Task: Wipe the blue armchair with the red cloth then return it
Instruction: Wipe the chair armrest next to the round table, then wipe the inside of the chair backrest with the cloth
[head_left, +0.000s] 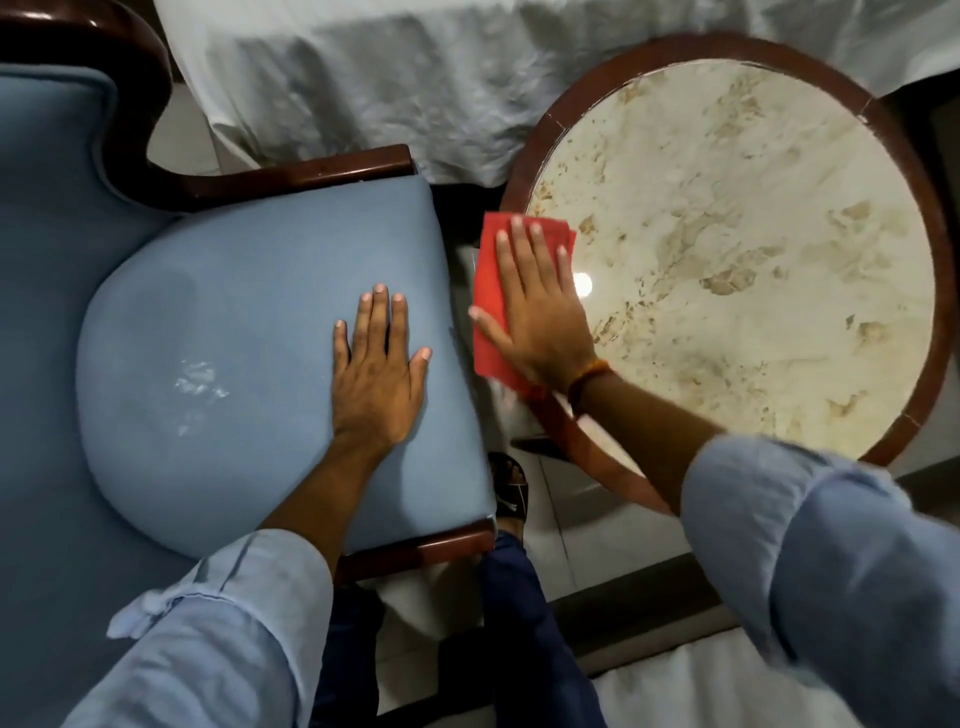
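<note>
Cloth: the red cloth (491, 291) lies folded on the near left edge of my round marble bench (753, 249), part of it hanging out past the wooden rim toward the chair.
Right hand: my right hand (535, 317) is flat on top of the cloth, fingers spread, palm down, pressing rather than pinching; I cannot tell if any fingertip has curled under an edge.
Left hand: my left hand (382, 364) is flat and empty on the blue armchair (234, 322), fingers spread, near the seat's right edge.
Long axis: the cloth runs away from me, roughly parallel to my right fingers.
Direction: the seat lies to the left of the cloth, just across a narrow gap of floor (561, 499); the cloth is just beside the seat's right edge.
Nearer hand: the right, already on it.
Step, as I judge it: either picking the cloth up or setting it back; this one moment does not settle which.
</note>
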